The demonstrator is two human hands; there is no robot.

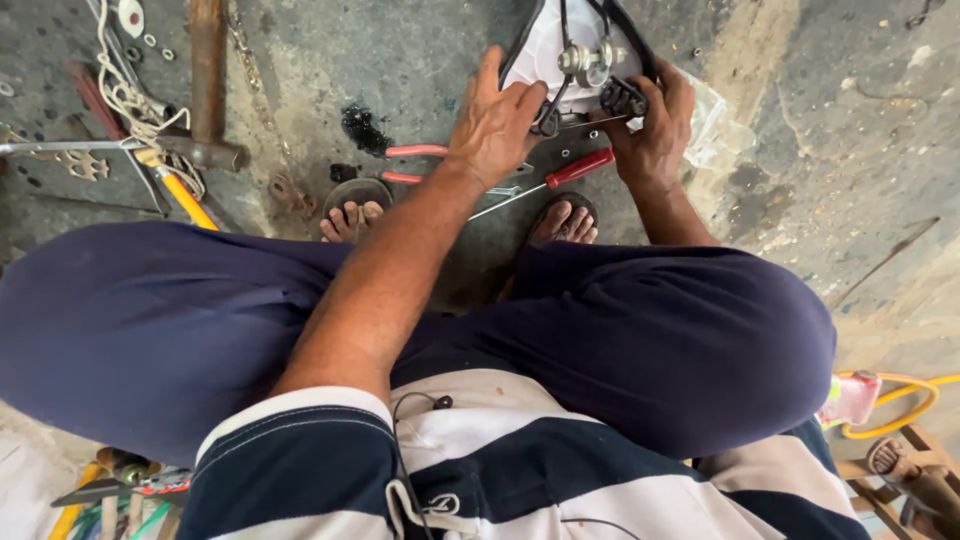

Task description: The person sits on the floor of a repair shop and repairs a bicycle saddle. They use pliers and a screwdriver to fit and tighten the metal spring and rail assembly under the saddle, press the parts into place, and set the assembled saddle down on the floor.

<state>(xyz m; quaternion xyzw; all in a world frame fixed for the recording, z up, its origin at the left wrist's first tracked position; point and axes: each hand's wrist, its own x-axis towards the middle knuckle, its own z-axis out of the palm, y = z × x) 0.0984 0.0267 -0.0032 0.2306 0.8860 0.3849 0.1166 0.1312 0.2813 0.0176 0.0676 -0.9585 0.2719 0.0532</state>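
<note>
1. Head view, at 12 o'clock: an upturned bicycle saddle (545,50) lies on the concrete floor (820,150), its white underside up, with black rails and a metal clamp (585,60) at its middle.
2. Left hand (495,125) lies over the saddle's 9 o'clock edge, fingers spread and curled onto the rail; it grips the saddle.
3. Right hand (655,125) is at the saddle's 3 o'clock side, fingers closed about a small black part (622,97) by the clamp.
4. Just under the hands, toward 6 o'clock, lie red-handled pliers (415,165) and a red-handled screwdriver (560,178), its shaft pointing to 8 o'clock.
5. A clear plastic bag (715,125) lies at 3 o'clock of the right hand.
6. Two bare feet in sandals (355,195) sit nearer the person, below the tools; dark blue trousered knees (150,320) spread to either side.
7. Toward 10 o'clock a hammer (207,90) lies with its wooden handle pointing to 12, beside a white cord (125,95) and a yellow-handled tool (185,200).
8. At 4 o'clock, far out, a yellow hose (915,400) curls by another person's sandalled foot (890,460).
9. At 8 o'clock, more tools (115,490) lie in a heap.
</note>
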